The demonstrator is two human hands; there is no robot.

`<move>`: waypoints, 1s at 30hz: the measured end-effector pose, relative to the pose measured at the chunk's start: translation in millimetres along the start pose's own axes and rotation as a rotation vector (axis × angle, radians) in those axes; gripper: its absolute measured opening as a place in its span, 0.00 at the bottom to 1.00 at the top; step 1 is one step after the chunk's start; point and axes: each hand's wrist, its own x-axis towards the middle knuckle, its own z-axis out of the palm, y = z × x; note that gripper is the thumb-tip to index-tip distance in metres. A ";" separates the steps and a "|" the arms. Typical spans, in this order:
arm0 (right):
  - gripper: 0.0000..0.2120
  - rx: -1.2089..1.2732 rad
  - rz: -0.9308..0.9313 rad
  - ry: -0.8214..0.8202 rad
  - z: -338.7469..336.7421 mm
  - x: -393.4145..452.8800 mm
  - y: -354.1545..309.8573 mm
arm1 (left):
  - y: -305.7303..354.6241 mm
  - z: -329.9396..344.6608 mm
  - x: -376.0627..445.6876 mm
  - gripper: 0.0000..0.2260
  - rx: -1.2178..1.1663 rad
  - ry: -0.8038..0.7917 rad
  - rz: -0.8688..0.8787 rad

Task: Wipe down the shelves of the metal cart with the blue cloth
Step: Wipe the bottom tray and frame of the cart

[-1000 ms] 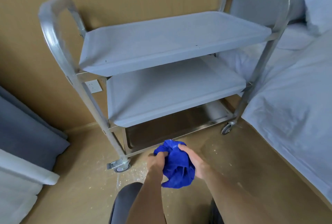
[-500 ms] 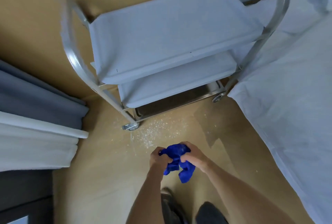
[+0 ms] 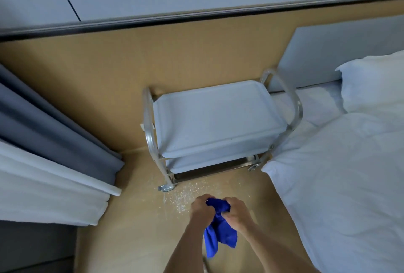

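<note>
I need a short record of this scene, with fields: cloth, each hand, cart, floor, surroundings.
cloth: blue cloth, bunched, its tail hanging down between the hands
left hand: left hand grips the cloth's top
right hand: right hand grips the cloth too
cart: metal cart against the wall, three shelves, not touched by the cloth
floor: white specks near the cart's front wheel
surroundings: bed at right, curtains at left

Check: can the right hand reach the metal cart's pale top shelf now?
Probably not yet. Nothing blocks the top shelf, but the right hand grips the blue cloth well short of the cart, bare floor between.
</note>
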 end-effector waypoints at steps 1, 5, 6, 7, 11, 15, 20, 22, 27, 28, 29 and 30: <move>0.08 -0.014 -0.019 0.035 -11.8 -3.0 -14.8 | 13.1 -9.6 -3.4 0.20 0.027 0.011 0.030; 0.05 -0.001 -0.055 0.117 -49.7 -2.9 -67.1 | 59.4 -38.7 -10.3 0.21 -0.043 0.083 0.089; 0.06 0.004 -0.061 0.126 -56.6 0.9 -76.2 | 69.3 -44.6 -11.8 0.21 -0.078 0.093 0.100; 0.06 0.011 -0.065 0.143 -63.2 4.4 -84.9 | 77.4 -49.6 -11.4 0.21 -0.106 0.096 0.104; 0.07 0.064 -0.122 0.220 -83.4 25.3 -113.7 | 106.0 -65.0 -1.0 0.21 -0.278 0.153 0.118; 0.05 0.426 -0.043 0.272 -111.4 50.2 -147.1 | 151.2 -79.9 21.1 0.22 -0.378 0.224 0.082; 0.13 0.678 -0.147 0.347 -165.9 97.2 -188.1 | 220.8 -94.4 69.0 0.20 -0.332 0.308 0.194; 0.08 0.737 -0.163 0.358 -192.3 129.4 -200.8 | 253.8 -97.6 96.3 0.20 -0.344 0.341 0.243; 0.17 0.302 -0.331 0.351 -238.1 225.0 -194.1 | 294.6 -90.0 177.0 0.18 -0.328 0.359 0.248; 0.19 0.173 -0.357 0.304 -239.0 240.1 -188.2 | 289.7 -85.3 192.7 0.16 -0.256 0.346 0.229; 0.20 0.040 -0.358 0.222 -234.1 255.8 -178.2 | 282.3 -80.8 204.9 0.14 -0.148 0.318 0.210; 0.20 -0.115 -0.333 0.111 -225.4 269.9 -166.5 | 269.6 -75.5 216.0 0.13 -0.003 0.271 0.181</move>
